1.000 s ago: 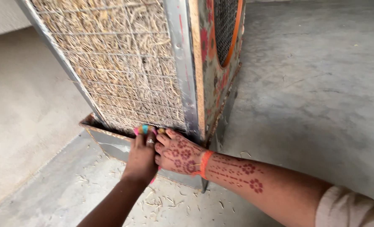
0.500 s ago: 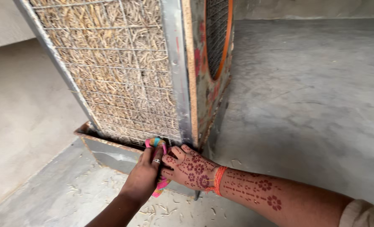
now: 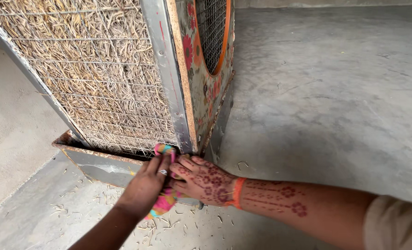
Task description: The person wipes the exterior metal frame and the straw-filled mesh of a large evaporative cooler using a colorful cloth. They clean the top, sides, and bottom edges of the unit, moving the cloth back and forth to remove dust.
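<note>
A metal air cooler stands on the concrete floor, its side panel packed with dry straw behind wire mesh. Its floral front face has a round orange-rimmed grille. My left hand, wearing a ring, grips a pink and multicoloured cloth against the lower corner of the cooler, above the rusty metal tray. My right hand, patterned with dark red henna and wearing an orange wristband, presses on the same cloth at the corner post. Most of the cloth is hidden under both hands.
Bits of straw lie scattered on the floor in front of the tray. A plain wall rises close on the left of the cooler. Bare grey concrete stretches to the right and behind.
Both hands and the cloth stay at the cooler's lower corner; the view has shifted so they sit lower in frame. The left hand now covers more of the cloth.
</note>
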